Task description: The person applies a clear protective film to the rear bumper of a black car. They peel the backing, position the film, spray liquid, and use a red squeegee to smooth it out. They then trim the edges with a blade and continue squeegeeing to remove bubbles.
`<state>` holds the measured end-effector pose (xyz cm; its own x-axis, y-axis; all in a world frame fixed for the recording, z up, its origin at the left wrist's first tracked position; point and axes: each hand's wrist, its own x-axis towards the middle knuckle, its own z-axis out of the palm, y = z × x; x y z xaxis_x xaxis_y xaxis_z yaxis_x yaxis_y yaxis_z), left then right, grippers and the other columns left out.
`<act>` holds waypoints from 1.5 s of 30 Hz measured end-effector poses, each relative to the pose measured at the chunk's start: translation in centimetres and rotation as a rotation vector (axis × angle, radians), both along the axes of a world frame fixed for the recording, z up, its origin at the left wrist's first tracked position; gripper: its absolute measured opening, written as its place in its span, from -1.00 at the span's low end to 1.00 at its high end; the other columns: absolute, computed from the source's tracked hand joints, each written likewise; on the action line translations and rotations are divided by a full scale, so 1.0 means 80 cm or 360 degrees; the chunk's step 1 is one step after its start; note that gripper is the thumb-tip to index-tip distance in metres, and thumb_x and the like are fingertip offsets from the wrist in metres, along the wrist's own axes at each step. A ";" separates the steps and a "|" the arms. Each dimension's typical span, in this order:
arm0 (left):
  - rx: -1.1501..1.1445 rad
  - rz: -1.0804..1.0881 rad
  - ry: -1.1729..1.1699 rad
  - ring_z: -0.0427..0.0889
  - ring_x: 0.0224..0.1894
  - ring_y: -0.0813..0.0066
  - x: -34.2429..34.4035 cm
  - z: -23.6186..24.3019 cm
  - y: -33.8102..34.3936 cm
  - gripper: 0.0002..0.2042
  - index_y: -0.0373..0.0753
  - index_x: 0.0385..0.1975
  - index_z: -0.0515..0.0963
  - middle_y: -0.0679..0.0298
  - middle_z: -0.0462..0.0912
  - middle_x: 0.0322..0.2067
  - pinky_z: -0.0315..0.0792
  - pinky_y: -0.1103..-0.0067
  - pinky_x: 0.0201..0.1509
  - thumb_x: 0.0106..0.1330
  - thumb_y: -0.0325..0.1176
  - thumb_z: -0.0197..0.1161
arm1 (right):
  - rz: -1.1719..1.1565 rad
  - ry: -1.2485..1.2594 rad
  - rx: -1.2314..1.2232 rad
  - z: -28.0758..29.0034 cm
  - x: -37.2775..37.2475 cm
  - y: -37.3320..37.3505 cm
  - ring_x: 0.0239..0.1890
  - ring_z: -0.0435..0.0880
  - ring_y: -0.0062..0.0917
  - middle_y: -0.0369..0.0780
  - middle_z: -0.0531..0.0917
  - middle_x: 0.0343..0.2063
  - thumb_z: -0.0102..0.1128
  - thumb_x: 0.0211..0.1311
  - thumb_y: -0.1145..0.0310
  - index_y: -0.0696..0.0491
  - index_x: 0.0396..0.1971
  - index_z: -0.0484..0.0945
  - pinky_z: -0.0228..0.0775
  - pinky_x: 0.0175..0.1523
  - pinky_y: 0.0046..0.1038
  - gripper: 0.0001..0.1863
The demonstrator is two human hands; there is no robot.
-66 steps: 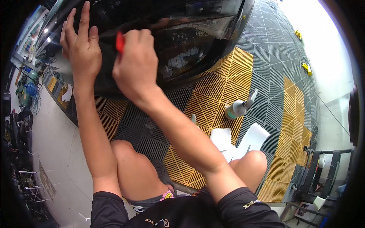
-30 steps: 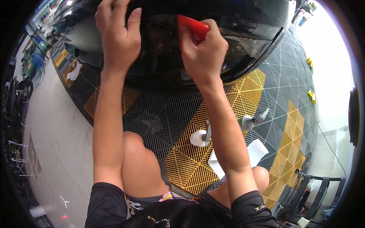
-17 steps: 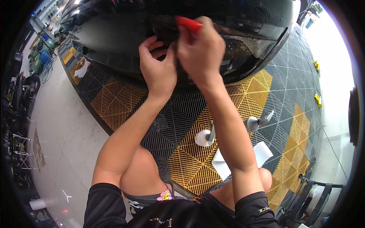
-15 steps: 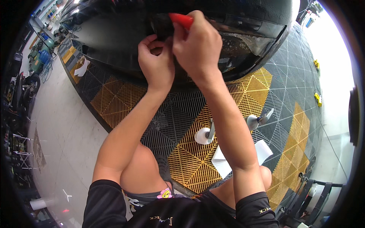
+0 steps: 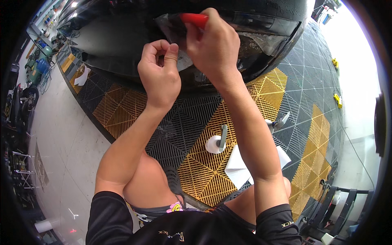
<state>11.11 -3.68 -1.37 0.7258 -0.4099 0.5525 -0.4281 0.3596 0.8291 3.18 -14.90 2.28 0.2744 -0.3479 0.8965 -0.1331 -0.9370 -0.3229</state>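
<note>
A black car bumper curves across the top of the head view. Over its middle, a thin, dark see-through film stands partly lifted from the surface. My left hand is closed at the film's lower edge, thumb and forefinger pinched together. Just right of it, my right hand grips a red tapered tool, whose tip points left at the film; its exact kind does not show. Beside the right hand, a wrinkled, pale loose patch hangs along the bumper's lower opening.
A white spray bottle stands on the yellow and black grid floor, near white sheets. Another bottle is partly behind my right forearm. A black metal frame is at lower right, and a cable runs along the right.
My left hand has drawn back left and slightly down from my right hand. More of the lifted film now shows between them. The right hand still holds the red tool.
</note>
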 end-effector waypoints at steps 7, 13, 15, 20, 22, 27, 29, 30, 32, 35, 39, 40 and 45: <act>-0.0201 -0.0219 0.0081 0.61 -0.22 0.59 0.038 0.008 0.008 -0.69 -0.40 -0.03 0.47 0.21 0.64 -0.22 0.49 0.62 -0.09 0.49 -0.30 0.37 | -0.0199 -0.0072 0.0142 0.018 -0.029 0.005 -0.43 0.80 -0.20 -0.09 0.76 -0.48 0.44 0.24 0.34 0.11 -0.30 0.61 0.61 -0.31 -0.26 -0.80; -0.0163 -0.0080 0.0061 0.64 -0.31 0.62 0.046 0.010 -0.012 -0.71 -0.40 -0.04 0.53 0.27 0.70 -0.29 0.54 0.61 -0.18 0.44 -0.33 0.42 | -0.0284 0.0120 -0.0108 0.023 0.019 0.041 -0.41 0.77 -0.10 -0.11 0.71 -0.45 0.39 0.16 0.39 0.07 -0.33 0.51 0.61 -0.34 -0.16 -0.80; -0.0123 -0.0044 -0.0036 0.62 -0.31 0.63 0.046 0.007 -0.014 -0.77 -0.37 -0.15 0.59 0.31 0.70 -0.33 0.53 0.62 -0.19 0.43 -0.34 0.44 | -0.0322 0.0156 0.0003 0.025 -0.002 0.034 -0.41 0.77 -0.10 -0.12 0.73 -0.47 0.39 0.24 0.38 0.07 -0.28 0.57 0.59 -0.30 -0.15 -0.83; -0.0112 0.0112 -0.0238 0.62 -0.33 0.62 0.049 0.003 -0.012 -0.83 -0.35 -0.25 0.63 0.33 0.71 -0.37 0.51 0.63 -0.18 0.42 -0.37 0.43 | -0.0284 0.0124 -0.0102 0.025 -0.038 0.011 -0.43 0.77 -0.14 -0.13 0.70 -0.46 0.39 0.14 0.45 0.07 -0.36 0.49 0.58 -0.38 -0.17 -0.81; -0.0153 0.0105 -0.0258 0.62 -0.33 0.62 0.047 0.003 -0.013 -0.84 -0.35 -0.23 0.63 0.32 0.71 -0.37 0.51 0.64 -0.18 0.43 -0.37 0.42 | -0.0286 0.0221 -0.0182 0.025 -0.013 0.013 -0.43 0.77 -0.17 -0.13 0.70 -0.47 0.40 0.11 0.46 0.07 -0.37 0.49 0.59 -0.38 -0.18 -0.79; -0.0316 0.0029 -0.0171 0.63 -0.33 0.66 0.047 0.010 -0.016 -0.84 -0.35 -0.19 0.63 0.32 0.72 -0.37 0.51 0.69 -0.21 0.43 -0.40 0.41 | -0.0177 0.0324 -0.0384 0.031 0.032 0.032 -0.44 0.77 -0.29 -0.18 0.69 -0.48 0.35 0.22 0.42 0.07 -0.36 0.50 0.60 -0.36 -0.31 -0.84; -0.0290 0.0041 -0.0057 0.64 -0.34 0.67 0.052 0.014 -0.016 -0.83 -0.37 -0.16 0.64 0.31 0.73 -0.36 0.51 0.68 -0.23 0.42 -0.40 0.42 | -0.0087 0.0252 -0.0335 0.038 0.016 0.030 -0.42 0.75 -0.12 -0.15 0.70 -0.50 0.40 0.24 0.35 0.03 -0.32 0.54 0.56 -0.35 -0.14 -0.82; -0.0281 0.0049 -0.0002 0.64 -0.34 0.68 0.054 0.016 -0.017 -0.82 -0.37 -0.15 0.65 0.31 0.73 -0.36 0.51 0.68 -0.24 0.42 -0.40 0.43 | -0.0153 0.0254 -0.0291 0.040 0.004 0.028 -0.41 0.75 -0.12 -0.15 0.71 -0.49 0.39 0.24 0.36 0.03 -0.32 0.54 0.57 -0.35 -0.15 -0.83; -0.0308 -0.0001 0.0020 0.64 -0.35 0.69 0.056 0.016 -0.020 -0.80 -0.38 -0.14 0.67 0.32 0.74 -0.36 0.51 0.69 -0.25 0.41 -0.38 0.45 | -0.0309 0.0384 -0.0106 0.041 -0.021 0.028 -0.40 0.77 -0.14 -0.16 0.73 -0.47 0.39 0.24 0.37 0.03 -0.31 0.56 0.58 -0.34 -0.17 -0.84; -0.0319 0.0041 -0.0020 0.64 -0.36 0.71 0.057 0.016 -0.021 -0.81 -0.39 -0.15 0.69 0.32 0.75 -0.37 0.51 0.70 -0.25 0.39 -0.39 0.46 | -0.0348 0.0316 -0.0250 0.043 -0.020 0.032 -0.37 0.78 -0.14 -0.18 0.76 -0.42 0.37 0.27 0.37 0.02 -0.27 0.58 0.59 -0.34 -0.17 -0.87; -0.0522 -0.0031 0.0049 0.64 -0.36 0.72 0.055 0.019 -0.026 -0.86 -0.40 -0.17 0.71 0.34 0.76 -0.37 0.50 0.72 -0.24 0.39 -0.45 0.44 | -0.0283 0.0483 -0.0568 0.047 0.015 0.040 -0.32 0.80 -0.28 -0.14 0.68 -0.42 0.20 0.22 0.49 0.09 -0.35 0.45 0.66 -0.29 -0.29 -0.90; -0.0496 -0.0001 0.0009 0.64 -0.36 0.73 0.055 0.021 -0.026 -0.86 -0.39 -0.15 0.72 0.35 0.76 -0.38 0.50 0.71 -0.24 0.39 -0.47 0.43 | -0.0254 0.0488 -0.0496 0.048 0.015 0.039 -0.32 0.80 -0.27 -0.12 0.68 -0.41 0.21 0.22 0.49 0.10 -0.36 0.45 0.66 -0.28 -0.28 -0.90; -0.0381 0.0105 -0.0264 0.61 -0.31 0.72 0.053 0.023 -0.023 -0.77 -0.34 0.03 0.72 0.38 0.71 -0.29 0.48 0.73 -0.16 0.40 -0.54 0.37 | -0.0241 0.0428 -0.0115 0.054 -0.031 0.028 -0.33 0.76 -0.09 -0.08 0.69 -0.42 0.24 0.33 0.43 0.10 -0.34 0.46 0.58 -0.27 -0.13 -0.87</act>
<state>15.32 -5.50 0.50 0.6382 -0.2087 0.7410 -0.5795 0.5035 0.6409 0.68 -12.64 6.57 0.4548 -0.3407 0.8228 -0.3444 -0.9193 -0.1903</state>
